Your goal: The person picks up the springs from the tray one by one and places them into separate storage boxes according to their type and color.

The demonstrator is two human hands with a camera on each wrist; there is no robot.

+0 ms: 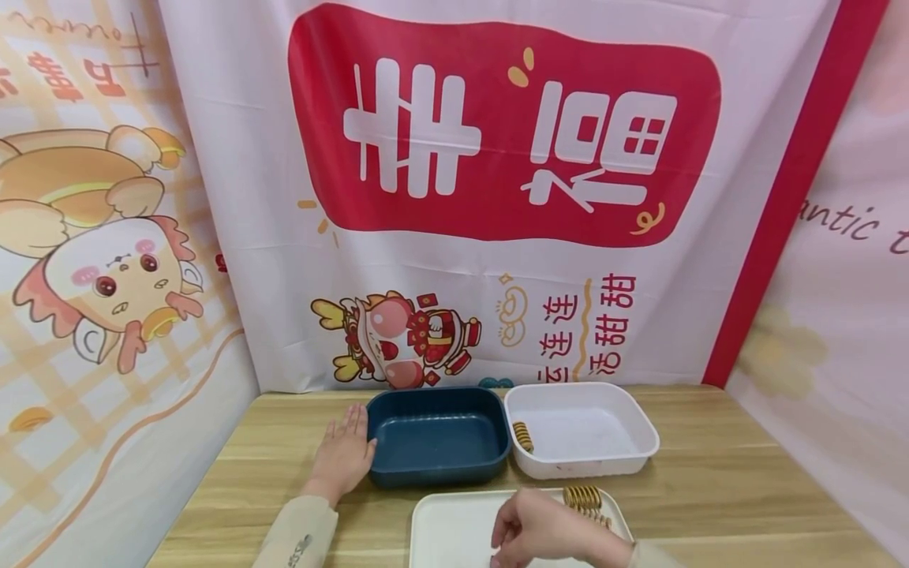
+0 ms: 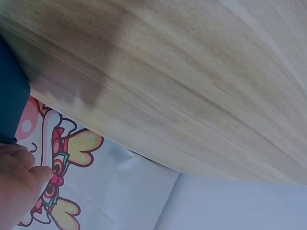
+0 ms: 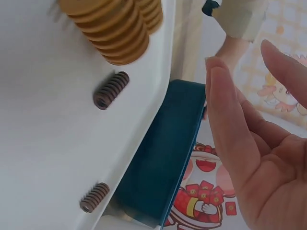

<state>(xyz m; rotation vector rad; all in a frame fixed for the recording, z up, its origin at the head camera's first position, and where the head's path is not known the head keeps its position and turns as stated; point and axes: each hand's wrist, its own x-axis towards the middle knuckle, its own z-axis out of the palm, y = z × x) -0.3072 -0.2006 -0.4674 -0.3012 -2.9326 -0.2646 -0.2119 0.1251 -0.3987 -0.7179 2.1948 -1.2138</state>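
Small springs (image 3: 111, 90) are lying on the white tray (image 1: 454, 528). Over the tray, the right hand (image 1: 537, 525) is holding nothing, its fingers apart. Past the tray's left side, the left hand (image 1: 344, 459) is touching the blue box (image 1: 440, 476), fingers straight. The right fingers are likely needing to pinch a spring gently by its middle.

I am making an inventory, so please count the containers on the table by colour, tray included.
Dark blue bin: 1
White bin: 1
Cream tray: 1
Total: 3
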